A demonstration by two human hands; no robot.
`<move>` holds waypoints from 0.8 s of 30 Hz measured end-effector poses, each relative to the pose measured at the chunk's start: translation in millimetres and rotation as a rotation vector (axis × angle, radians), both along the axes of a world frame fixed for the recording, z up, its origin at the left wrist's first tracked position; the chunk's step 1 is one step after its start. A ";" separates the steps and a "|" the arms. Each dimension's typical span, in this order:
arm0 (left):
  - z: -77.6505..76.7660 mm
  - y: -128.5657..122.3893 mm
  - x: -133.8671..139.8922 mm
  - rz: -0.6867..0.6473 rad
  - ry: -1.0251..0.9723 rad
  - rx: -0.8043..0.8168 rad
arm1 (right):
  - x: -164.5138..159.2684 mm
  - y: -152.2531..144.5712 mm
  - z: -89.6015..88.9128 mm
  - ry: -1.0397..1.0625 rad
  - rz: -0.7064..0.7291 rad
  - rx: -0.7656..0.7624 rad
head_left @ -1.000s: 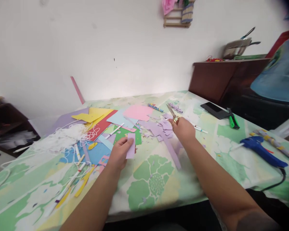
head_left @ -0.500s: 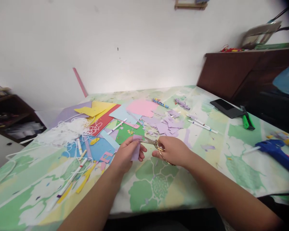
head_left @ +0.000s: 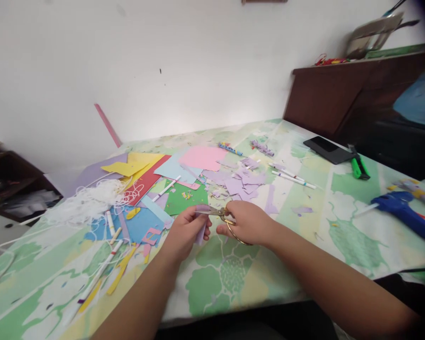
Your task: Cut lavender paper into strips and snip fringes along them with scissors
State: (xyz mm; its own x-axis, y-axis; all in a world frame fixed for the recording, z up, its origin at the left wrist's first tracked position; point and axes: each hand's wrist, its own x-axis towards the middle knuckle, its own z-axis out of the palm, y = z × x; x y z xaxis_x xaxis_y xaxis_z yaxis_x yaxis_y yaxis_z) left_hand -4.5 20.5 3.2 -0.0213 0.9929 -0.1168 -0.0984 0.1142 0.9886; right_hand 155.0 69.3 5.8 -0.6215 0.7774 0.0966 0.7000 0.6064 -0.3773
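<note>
My left hand (head_left: 184, 233) pinches a small purple piece of paper (head_left: 200, 233) between thumb and fingers, just above the table's front part. In my right hand (head_left: 246, 222) is a pair of scissors (head_left: 219, 212) with gold-coloured handles, fingers through the loops. The blades point left and lie across the upper part of the purple paper, close to my left thumb. Behind the hands, several cut purple paper scraps (head_left: 246, 183) lie loosely heaped beside a green sheet (head_left: 184, 199).
Left of the hands lie a tangle of white string (head_left: 88, 203), a red sheet (head_left: 150, 175), blue paper (head_left: 141, 224) and white sticks. To the right are a blue glue gun (head_left: 405, 215), a green cutter (head_left: 360, 165) and a black phone-like slab (head_left: 327, 148).
The scissor blades have moved further over the purple paper, whose upper part now looks tilted or folded. The whole view has shifted slightly.
</note>
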 end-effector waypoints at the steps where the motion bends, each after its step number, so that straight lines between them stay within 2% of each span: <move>1: -0.1 -0.2 0.2 -0.010 0.007 -0.008 | 0.2 -0.4 0.0 0.014 0.010 0.011; 9: 0.5 -0.6 -1.0 0.026 0.085 -0.019 | 0.4 -1.8 -0.5 0.017 0.018 -0.021; 16: 0.2 -1.8 -0.9 0.090 0.271 -0.005 | -1.4 -1.2 -3.5 -0.077 -0.018 -0.025; 24: 7.2 -4.4 1.5 0.016 0.336 0.060 | -0.8 -2.7 -3.8 -0.046 0.064 -0.041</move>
